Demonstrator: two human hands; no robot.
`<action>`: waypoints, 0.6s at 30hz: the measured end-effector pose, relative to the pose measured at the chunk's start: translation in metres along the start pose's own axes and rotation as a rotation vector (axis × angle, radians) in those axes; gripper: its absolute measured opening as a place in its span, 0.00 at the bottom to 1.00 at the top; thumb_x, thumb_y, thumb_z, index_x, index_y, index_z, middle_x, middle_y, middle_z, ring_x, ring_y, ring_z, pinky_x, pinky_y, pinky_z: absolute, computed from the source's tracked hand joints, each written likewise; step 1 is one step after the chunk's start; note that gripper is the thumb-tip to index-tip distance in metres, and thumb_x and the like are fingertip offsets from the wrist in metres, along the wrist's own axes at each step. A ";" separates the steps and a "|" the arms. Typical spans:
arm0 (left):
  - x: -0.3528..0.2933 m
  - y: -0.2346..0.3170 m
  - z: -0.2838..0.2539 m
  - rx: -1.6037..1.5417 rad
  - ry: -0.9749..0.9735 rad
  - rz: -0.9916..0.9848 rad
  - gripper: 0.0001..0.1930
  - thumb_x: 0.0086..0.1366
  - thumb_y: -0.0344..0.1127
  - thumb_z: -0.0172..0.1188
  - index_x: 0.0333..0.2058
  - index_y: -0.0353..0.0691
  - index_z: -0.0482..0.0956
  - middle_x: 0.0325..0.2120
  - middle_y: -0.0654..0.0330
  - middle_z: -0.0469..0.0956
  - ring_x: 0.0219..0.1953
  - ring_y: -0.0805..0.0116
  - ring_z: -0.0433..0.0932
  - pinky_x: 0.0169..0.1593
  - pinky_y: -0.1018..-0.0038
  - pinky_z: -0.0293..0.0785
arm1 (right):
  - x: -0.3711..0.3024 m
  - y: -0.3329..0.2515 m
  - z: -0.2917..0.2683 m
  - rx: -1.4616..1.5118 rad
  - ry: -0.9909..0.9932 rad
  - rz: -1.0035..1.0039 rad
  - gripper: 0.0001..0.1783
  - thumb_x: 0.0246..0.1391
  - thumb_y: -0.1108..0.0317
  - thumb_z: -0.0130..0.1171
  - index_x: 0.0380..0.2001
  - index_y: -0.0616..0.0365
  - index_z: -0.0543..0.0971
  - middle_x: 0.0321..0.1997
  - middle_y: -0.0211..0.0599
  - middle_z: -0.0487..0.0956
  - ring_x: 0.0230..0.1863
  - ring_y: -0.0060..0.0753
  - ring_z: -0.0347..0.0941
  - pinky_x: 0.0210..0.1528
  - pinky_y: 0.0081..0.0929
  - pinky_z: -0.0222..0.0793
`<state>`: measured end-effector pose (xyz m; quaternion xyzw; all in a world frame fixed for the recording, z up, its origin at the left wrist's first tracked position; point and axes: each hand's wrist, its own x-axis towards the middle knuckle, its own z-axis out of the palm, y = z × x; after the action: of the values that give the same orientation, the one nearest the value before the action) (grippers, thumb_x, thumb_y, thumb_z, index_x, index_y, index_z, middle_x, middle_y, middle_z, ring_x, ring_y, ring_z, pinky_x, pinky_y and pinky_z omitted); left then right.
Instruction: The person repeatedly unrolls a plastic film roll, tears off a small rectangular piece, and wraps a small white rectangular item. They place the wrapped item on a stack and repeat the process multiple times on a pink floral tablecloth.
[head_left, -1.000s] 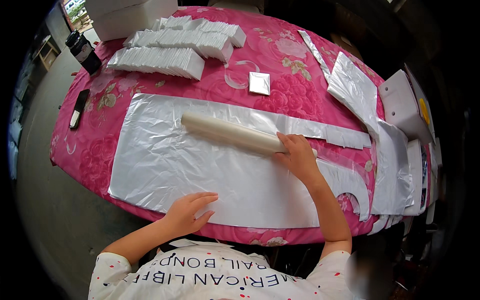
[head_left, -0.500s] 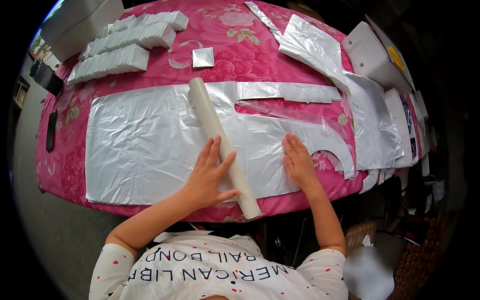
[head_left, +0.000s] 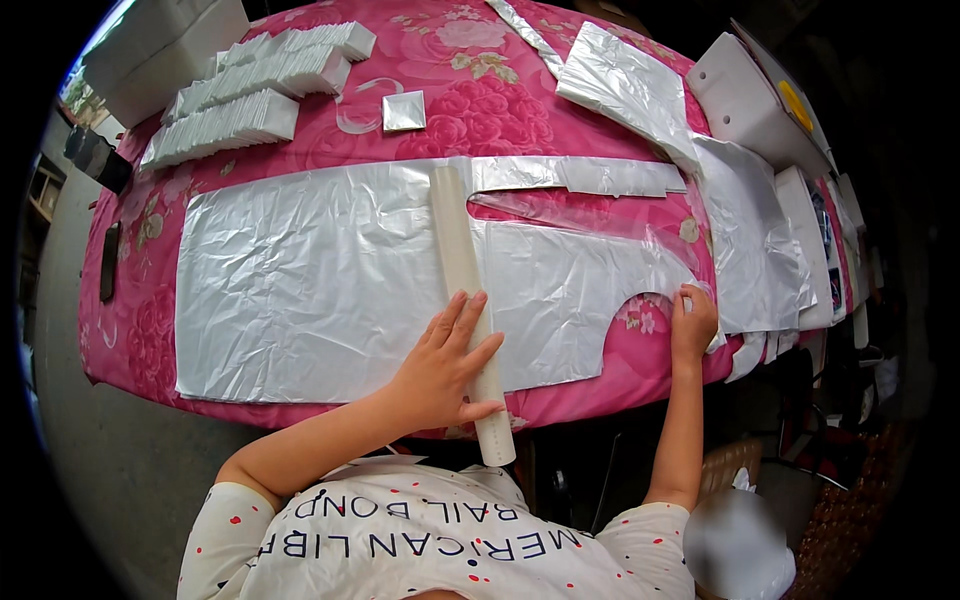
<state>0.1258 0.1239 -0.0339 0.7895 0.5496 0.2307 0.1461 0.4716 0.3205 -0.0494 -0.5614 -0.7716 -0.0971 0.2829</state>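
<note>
A cream-coloured tube (head_left: 463, 300) lies across a layered silvery plastic sheet (head_left: 300, 290) on the table. My left hand (head_left: 445, 365) rests on the tube with its fingers spread, the thumb near the tube's lower end. Curved cut-outs shape the right part of the sheet into strap-like strips. My right hand (head_left: 695, 320) is closed in a pinch on the end of the nearer strip, at the right side. The pinched edge is partly hidden by the fingers. The farther strip (head_left: 570, 175) lies flat beyond the upper cut-out.
A pink floral cloth (head_left: 490, 115) covers the table. Rows of small white packets (head_left: 270, 80) stand at the back left, beside a white foam box (head_left: 165, 55). One silvery square packet (head_left: 404, 111) lies alone. More silvery sheets (head_left: 745, 240) and a white box (head_left: 745, 90) are at right.
The tube has shifted right and turned more upright under my left hand. My right hand has moved right from lying flat on the sheet to pinching the strip's end.
</note>
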 end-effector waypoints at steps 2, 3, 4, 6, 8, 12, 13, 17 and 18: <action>0.001 0.000 0.002 -0.002 0.002 0.009 0.37 0.49 0.60 0.59 0.51 0.38 0.68 0.61 0.36 0.46 0.64 0.34 0.42 0.63 0.52 0.48 | 0.002 -0.015 -0.007 0.099 -0.007 0.044 0.06 0.43 0.74 0.60 0.27 0.62 0.75 0.30 0.40 0.78 0.34 0.44 0.74 0.39 0.35 0.68; 0.001 0.001 0.002 -0.013 0.000 0.012 0.37 0.49 0.59 0.60 0.52 0.38 0.68 0.62 0.37 0.45 0.64 0.35 0.42 0.63 0.53 0.48 | 0.002 -0.024 -0.012 0.146 -0.008 0.065 0.06 0.43 0.74 0.61 0.26 0.62 0.74 0.29 0.40 0.78 0.33 0.43 0.74 0.37 0.34 0.68; 0.002 0.002 0.001 -0.019 0.002 0.008 0.37 0.49 0.57 0.61 0.52 0.38 0.67 0.62 0.37 0.45 0.64 0.36 0.42 0.63 0.53 0.48 | 0.003 -0.035 -0.014 0.232 -0.042 0.123 0.06 0.45 0.74 0.61 0.26 0.61 0.74 0.26 0.36 0.77 0.28 0.33 0.74 0.31 0.28 0.67; 0.002 0.002 -0.002 -0.097 0.031 0.001 0.36 0.50 0.53 0.62 0.54 0.37 0.65 0.61 0.39 0.47 0.64 0.40 0.45 0.63 0.55 0.50 | 0.004 -0.076 -0.024 0.561 -0.191 0.310 0.05 0.46 0.75 0.61 0.26 0.61 0.74 0.24 0.33 0.76 0.25 0.25 0.71 0.29 0.22 0.66; 0.001 0.002 -0.005 -0.238 0.079 0.001 0.35 0.53 0.48 0.62 0.55 0.36 0.63 0.61 0.42 0.52 0.63 0.46 0.52 0.62 0.58 0.54 | -0.003 -0.133 -0.033 0.758 -0.315 0.285 0.05 0.46 0.75 0.61 0.26 0.61 0.74 0.23 0.29 0.74 0.23 0.17 0.68 0.27 0.17 0.64; -0.005 0.000 -0.006 -1.451 0.194 -0.452 0.22 0.63 0.35 0.55 0.54 0.33 0.64 0.49 0.55 0.69 0.47 0.71 0.71 0.51 0.72 0.69 | -0.033 -0.236 -0.038 1.063 -0.586 -0.143 0.11 0.44 0.76 0.61 0.34 0.61 0.75 0.30 0.38 0.76 0.24 0.31 0.71 0.29 0.24 0.68; -0.006 -0.005 -0.012 -1.458 0.114 -0.559 0.20 0.63 0.34 0.55 0.51 0.33 0.67 0.45 0.56 0.71 0.44 0.72 0.73 0.48 0.73 0.70 | -0.039 -0.250 -0.045 1.040 -0.686 -0.219 0.13 0.45 0.73 0.61 0.37 0.60 0.74 0.34 0.39 0.77 0.29 0.37 0.73 0.32 0.27 0.69; -0.042 -0.062 -0.050 -1.309 0.030 -0.864 0.08 0.61 0.33 0.57 0.36 0.35 0.77 0.27 0.60 0.78 0.29 0.73 0.77 0.37 0.76 0.74 | -0.048 -0.272 -0.053 1.147 -0.640 -0.485 0.15 0.45 0.68 0.63 0.38 0.60 0.75 0.37 0.40 0.77 0.35 0.43 0.74 0.35 0.30 0.71; -0.057 -0.081 -0.061 -1.268 0.048 -0.865 0.07 0.60 0.33 0.58 0.35 0.35 0.77 0.27 0.60 0.78 0.29 0.73 0.77 0.37 0.77 0.73 | -0.049 -0.270 -0.060 1.127 -0.721 -0.425 0.17 0.44 0.67 0.64 0.39 0.60 0.74 0.37 0.40 0.77 0.36 0.44 0.73 0.34 0.31 0.70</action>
<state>0.0127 0.0980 -0.0332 0.2643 0.5751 0.4410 0.6363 0.2533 0.1578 0.0185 -0.1637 -0.8431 0.4565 0.2322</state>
